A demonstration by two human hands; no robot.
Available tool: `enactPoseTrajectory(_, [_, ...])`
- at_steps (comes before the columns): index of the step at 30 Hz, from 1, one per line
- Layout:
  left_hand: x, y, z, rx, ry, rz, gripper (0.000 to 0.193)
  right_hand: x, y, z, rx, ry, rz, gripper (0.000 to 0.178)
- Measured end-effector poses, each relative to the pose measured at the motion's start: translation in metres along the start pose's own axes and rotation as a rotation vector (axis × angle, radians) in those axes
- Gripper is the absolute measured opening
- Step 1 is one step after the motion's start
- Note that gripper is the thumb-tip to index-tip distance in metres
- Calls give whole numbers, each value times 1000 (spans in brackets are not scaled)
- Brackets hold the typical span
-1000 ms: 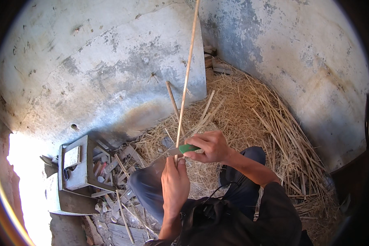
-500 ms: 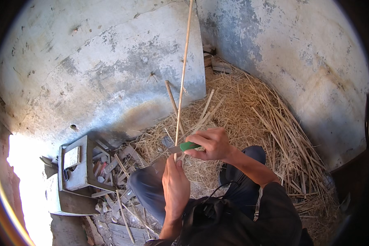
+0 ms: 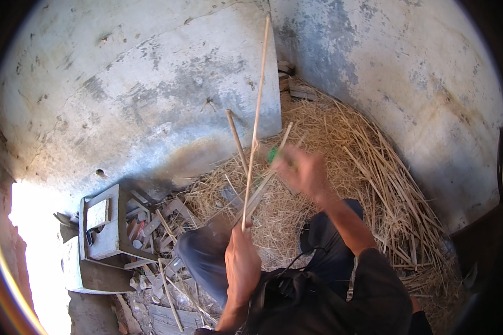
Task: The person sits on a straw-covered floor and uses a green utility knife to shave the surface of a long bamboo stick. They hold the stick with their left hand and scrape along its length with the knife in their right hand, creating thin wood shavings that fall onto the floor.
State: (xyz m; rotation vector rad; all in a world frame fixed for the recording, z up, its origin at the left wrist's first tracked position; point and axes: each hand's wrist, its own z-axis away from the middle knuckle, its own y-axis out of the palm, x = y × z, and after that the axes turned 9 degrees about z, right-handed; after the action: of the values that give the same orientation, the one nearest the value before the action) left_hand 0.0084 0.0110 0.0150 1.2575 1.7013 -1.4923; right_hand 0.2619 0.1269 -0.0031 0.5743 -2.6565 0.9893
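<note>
My left hand (image 3: 242, 261) is closed around the lower end of a long, thin, pale wooden stick (image 3: 259, 106), which slants up and away in front of the wall. A small curl of shaving (image 3: 255, 145) sticks out partway along it. To the right of the stick, my right hand (image 3: 305, 174) is smeared by motion. It grips a knife with a green handle (image 3: 273, 155); in this frame the blade is too blurred to make out. The knife is near the stick, but whether it touches is unclear.
Heaps of straw and split sticks (image 3: 397, 201) fill the corner and right side. A thicker stick (image 3: 236, 137) leans on the stained wall (image 3: 151, 84). At the left lie a broken wooden stool-like frame (image 3: 103, 234) and rubble. My bent knees (image 3: 204, 259) flank the work.
My right hand with the knife has moved up and away along the stick, from just above my left hand. The stick's far end has dropped into view and shifted slightly right.
</note>
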Motion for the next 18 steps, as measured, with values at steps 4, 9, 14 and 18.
enactPoseTrajectory(4, [10,-3,26,98,9,67,26,-26,-30,-38,-171,-77,-47,42])
enactPoseTrajectory(9, [0,-11,-8,-21,72,92,32,-19,3,7,-13,-154,-228,40])
enactPoseTrajectory(14, [-6,-11,-16,-46,11,152,33,25,4,24,46,-405,-313,34])
enactPoseTrajectory(18, [-21,-6,-18,-47,-21,166,33,33,-3,25,66,-438,-334,32])
